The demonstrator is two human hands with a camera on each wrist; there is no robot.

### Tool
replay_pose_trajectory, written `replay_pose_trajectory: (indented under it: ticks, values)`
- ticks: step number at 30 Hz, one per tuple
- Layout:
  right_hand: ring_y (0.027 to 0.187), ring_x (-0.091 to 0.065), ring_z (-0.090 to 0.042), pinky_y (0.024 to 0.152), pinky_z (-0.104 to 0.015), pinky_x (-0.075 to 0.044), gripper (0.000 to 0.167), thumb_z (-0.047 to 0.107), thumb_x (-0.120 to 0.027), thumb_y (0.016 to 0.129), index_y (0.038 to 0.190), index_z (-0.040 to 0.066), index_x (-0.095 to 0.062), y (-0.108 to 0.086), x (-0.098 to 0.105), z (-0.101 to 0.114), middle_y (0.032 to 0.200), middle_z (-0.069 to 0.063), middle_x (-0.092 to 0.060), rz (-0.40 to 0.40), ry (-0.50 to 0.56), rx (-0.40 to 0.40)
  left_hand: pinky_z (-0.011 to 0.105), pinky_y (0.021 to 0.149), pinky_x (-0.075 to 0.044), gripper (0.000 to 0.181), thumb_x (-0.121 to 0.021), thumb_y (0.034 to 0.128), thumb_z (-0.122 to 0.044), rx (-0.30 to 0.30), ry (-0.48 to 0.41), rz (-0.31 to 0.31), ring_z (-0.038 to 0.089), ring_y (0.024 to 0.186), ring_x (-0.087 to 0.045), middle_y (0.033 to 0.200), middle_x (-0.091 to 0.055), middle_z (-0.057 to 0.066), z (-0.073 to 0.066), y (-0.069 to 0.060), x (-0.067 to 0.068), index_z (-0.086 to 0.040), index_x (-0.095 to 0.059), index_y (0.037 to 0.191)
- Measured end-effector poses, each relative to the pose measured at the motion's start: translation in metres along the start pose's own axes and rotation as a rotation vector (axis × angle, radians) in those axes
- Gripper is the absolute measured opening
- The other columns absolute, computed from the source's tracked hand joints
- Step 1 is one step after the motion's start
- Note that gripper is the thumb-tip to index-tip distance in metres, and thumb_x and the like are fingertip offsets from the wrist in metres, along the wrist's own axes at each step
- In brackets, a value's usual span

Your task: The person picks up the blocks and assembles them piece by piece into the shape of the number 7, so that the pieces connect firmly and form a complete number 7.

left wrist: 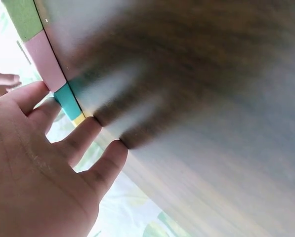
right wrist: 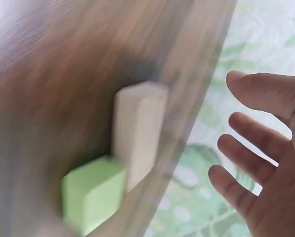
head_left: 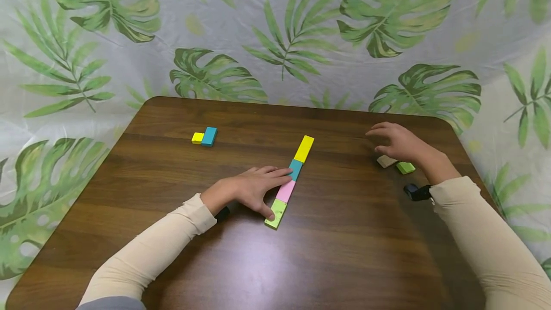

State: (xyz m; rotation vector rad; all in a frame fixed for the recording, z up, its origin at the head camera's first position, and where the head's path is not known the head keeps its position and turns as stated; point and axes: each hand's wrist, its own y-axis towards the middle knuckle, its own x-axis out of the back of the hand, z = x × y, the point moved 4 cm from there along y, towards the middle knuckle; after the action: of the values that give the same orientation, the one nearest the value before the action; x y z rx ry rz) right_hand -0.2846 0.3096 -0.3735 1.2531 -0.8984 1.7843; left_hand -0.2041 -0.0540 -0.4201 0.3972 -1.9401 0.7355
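Note:
A row of flat blocks runs slantwise across the table: a yellow block (head_left: 304, 149) at the far end, then a teal block (head_left: 295, 169), a pink block (head_left: 285, 190) and a light green block (head_left: 276, 214) nearest. My left hand (head_left: 254, 188) lies spread along the row, its thumb on the green block and fingertips at the teal one. Over at the right, my right hand (head_left: 400, 142) hovers with loosely bent fingers, holding nothing. Below it are a plain wooden block (right wrist: 140, 131) and a small green block (right wrist: 94, 195), which sit against each other.
A small yellow block (head_left: 197, 138) and a blue block (head_left: 209, 137) touch each other at the back left of the brown wooden table (head_left: 344, 252). Behind the table hangs a leaf-printed cloth (head_left: 301, 27).

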Motion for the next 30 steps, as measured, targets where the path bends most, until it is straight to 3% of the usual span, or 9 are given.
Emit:
replay_pose_trajectory:
  ticks: [6, 13, 30]
  values:
    - [0.126, -0.046, -0.054, 0.098, -0.067, -0.041, 0.043, 0.009, -0.066, 0.092, 0.133, -0.002, -0.059, -0.033, -0.004, -0.025, 0.139, -0.032, -0.049, -0.032, -0.04, -0.006, 0.055, 0.121, -0.021, 0.099, -0.075, 0.0794, -0.055, 0.003, 0.008, 0.001, 0.028, 0.155, -0.017, 0.169, -0.01, -0.011, -0.001, 0.001, 0.0, -0.026, -0.024, 0.159]
    - [0.118, -0.052, -0.054, 0.091, -0.067, -0.044, 0.037, 0.006, -0.07, 0.088, 0.123, -0.002, -0.065, -0.058, -0.015, -0.052, 0.13, -0.032, -0.057, -0.055, -0.06, -0.035, 0.055, 0.122, -0.02, 0.1, -0.075, 0.079, -0.055, 0.013, 0.001, 0.01, 0.029, 0.155, -0.017, 0.169, -0.009, -0.012, -0.001, 0.001, 0.0, -0.026, -0.024, 0.159]
    - [0.112, -0.056, -0.056, 0.089, -0.065, -0.046, 0.036, 0.001, -0.069, 0.085, 0.122, -0.001, -0.066, -0.072, -0.031, -0.063, 0.124, -0.035, -0.06, -0.075, -0.044, -0.071, 0.054, 0.122, -0.02, 0.1, -0.075, 0.0784, -0.055, 0.012, -0.008, 0.008, 0.028, 0.155, -0.016, 0.169, -0.009, -0.012, 0.001, 0.002, -0.001, -0.027, -0.023, 0.159]
